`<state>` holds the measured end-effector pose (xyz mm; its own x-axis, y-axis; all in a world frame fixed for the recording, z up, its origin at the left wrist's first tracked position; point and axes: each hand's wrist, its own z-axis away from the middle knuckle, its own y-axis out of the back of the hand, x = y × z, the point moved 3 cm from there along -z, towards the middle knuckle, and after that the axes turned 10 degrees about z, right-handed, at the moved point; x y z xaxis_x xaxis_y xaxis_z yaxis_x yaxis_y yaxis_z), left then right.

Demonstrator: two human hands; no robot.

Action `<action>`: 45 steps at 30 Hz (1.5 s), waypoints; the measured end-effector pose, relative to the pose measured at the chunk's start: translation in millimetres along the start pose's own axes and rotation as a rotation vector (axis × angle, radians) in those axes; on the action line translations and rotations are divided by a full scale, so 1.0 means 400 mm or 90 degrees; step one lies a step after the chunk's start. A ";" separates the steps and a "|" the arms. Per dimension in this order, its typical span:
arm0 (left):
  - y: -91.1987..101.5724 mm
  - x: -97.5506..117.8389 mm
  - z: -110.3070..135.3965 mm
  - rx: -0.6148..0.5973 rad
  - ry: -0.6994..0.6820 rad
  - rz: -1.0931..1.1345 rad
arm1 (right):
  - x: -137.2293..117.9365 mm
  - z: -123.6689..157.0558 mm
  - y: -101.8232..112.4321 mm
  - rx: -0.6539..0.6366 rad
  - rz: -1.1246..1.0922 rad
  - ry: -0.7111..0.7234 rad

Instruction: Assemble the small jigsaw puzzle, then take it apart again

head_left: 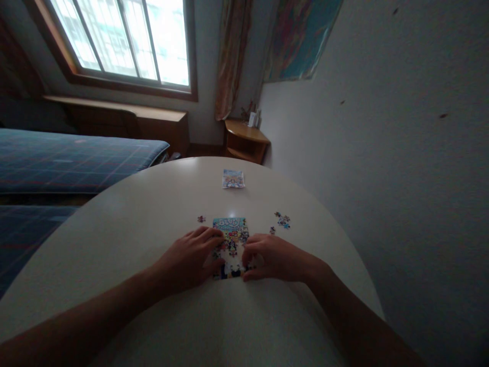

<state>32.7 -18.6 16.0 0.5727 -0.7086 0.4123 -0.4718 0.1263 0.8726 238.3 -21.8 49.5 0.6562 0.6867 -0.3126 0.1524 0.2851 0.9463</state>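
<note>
A small colourful jigsaw puzzle [231,239] lies on a round white table [153,219]. My left hand [191,257] rests on the puzzle's left edge, fingers bent and pressing down on it. My right hand [273,257] covers the right edge, fingers curled with their tips on the pieces. Whether either hand pinches a loose piece is hidden. A single loose piece [201,219] lies left of the puzzle. A few loose pieces [283,220] lie to its right. A small printed card or packet [233,179] sits further back on the table.
A bed with a blue plaid cover [69,158] stands to the left. Under the window [126,41] runs a wooden ledge. A small wooden corner shelf [244,140] stands behind the table. A pale wall [382,153] is close on the right.
</note>
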 end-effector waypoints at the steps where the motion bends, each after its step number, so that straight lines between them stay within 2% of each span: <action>1: 0.000 -0.001 0.000 0.002 -0.001 0.001 | 0.007 0.004 0.005 0.003 -0.014 -0.002; 4: 0.000 -0.004 0.000 0.005 -0.002 0.000 | 0.068 0.028 0.034 0.070 -0.035 -0.072; 6: 0.001 -0.005 0.000 0.003 0.000 -0.002 | 0.138 0.057 0.058 0.147 0.003 -0.187; 9: 0.001 -0.006 0.000 0.001 0.007 -0.007 | 0.243 0.102 0.078 0.197 0.076 -0.323; 13: 0.001 -0.007 -0.001 0.007 0.009 -0.009 | 0.318 0.130 0.072 0.215 0.089 -0.356; 18: 0.011 -0.011 -0.004 0.029 0.018 -0.017 | 0.324 0.126 0.054 0.196 0.081 -0.347; 22: 0.032 -0.041 -0.001 0.062 0.062 -0.074 | 0.323 0.122 0.050 0.186 0.069 -0.352; 26: 0.053 -0.075 0.002 0.035 0.138 -0.114 | 0.324 0.115 0.050 0.195 0.083 -0.348; 33: 0.076 -0.099 0.001 -0.037 0.270 -0.078 | 0.325 0.088 0.039 0.221 0.123 -0.331; 37: 0.085 -0.108 0.005 -0.044 0.309 -0.066 | 0.322 0.077 0.033 0.236 0.117 -0.310; 41: 0.084 -0.115 0.007 -0.053 0.312 -0.064 | 0.334 0.089 0.039 0.251 0.091 -0.289; 45: 0.077 -0.121 0.005 -0.052 0.302 -0.066 | 0.372 0.125 0.049 0.300 0.102 -0.362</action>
<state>-10.8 18.1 22.6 0.8650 -0.3287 0.3792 -0.3525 0.1399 0.9253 375.8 52.6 25.6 0.9579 0.2080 -0.1978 0.2386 -0.1939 0.9516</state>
